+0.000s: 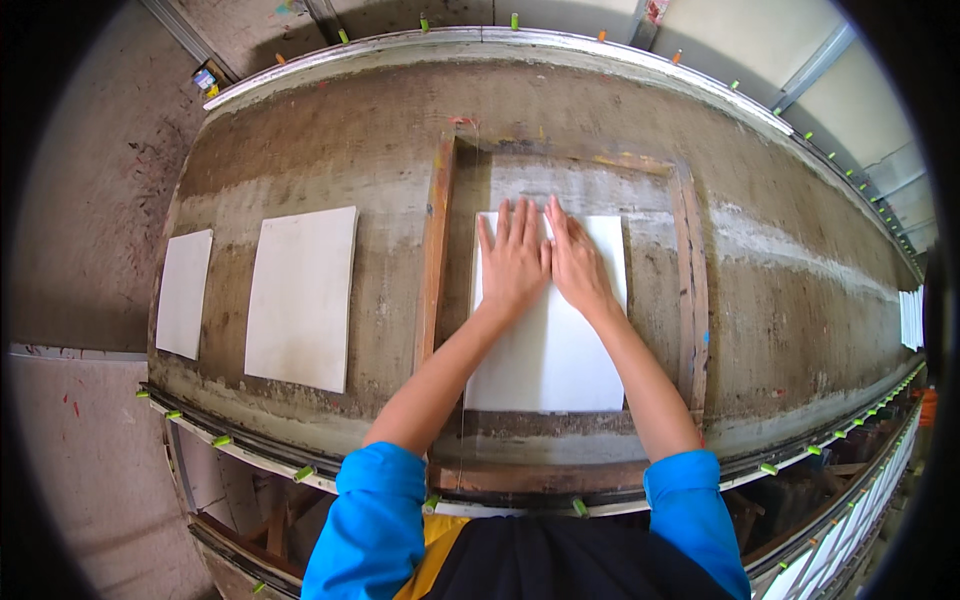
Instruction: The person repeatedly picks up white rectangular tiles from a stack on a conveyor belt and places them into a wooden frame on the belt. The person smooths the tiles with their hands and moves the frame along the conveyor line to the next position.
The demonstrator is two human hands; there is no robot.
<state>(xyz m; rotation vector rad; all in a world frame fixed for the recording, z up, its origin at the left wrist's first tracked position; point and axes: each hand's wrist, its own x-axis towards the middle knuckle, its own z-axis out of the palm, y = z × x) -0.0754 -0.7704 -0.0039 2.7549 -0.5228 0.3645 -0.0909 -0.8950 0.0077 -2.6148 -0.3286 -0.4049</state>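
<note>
Both my hands lie flat, side by side, on the upper half of a white rectangular sheet (545,370). The fingers of my left hand (515,262) are stretched out and slightly spread, pointing away from me. My right hand (577,260) presses just beside it, turned a little inward, with its fingers extended and close together. Around the sheet sits a stained wooden frame (438,230), resting on the long brown table (330,150). Whether mesh spans the frame, I cannot tell.
Two more white sheets lie to the left, a larger one (300,300) and a smaller-looking one (185,295) near the table's end. A pale rail (480,37) with green and orange pegs runs along the far edge. Green pegs (580,507) line the near edge. White stacked sheets (911,318) show far right.
</note>
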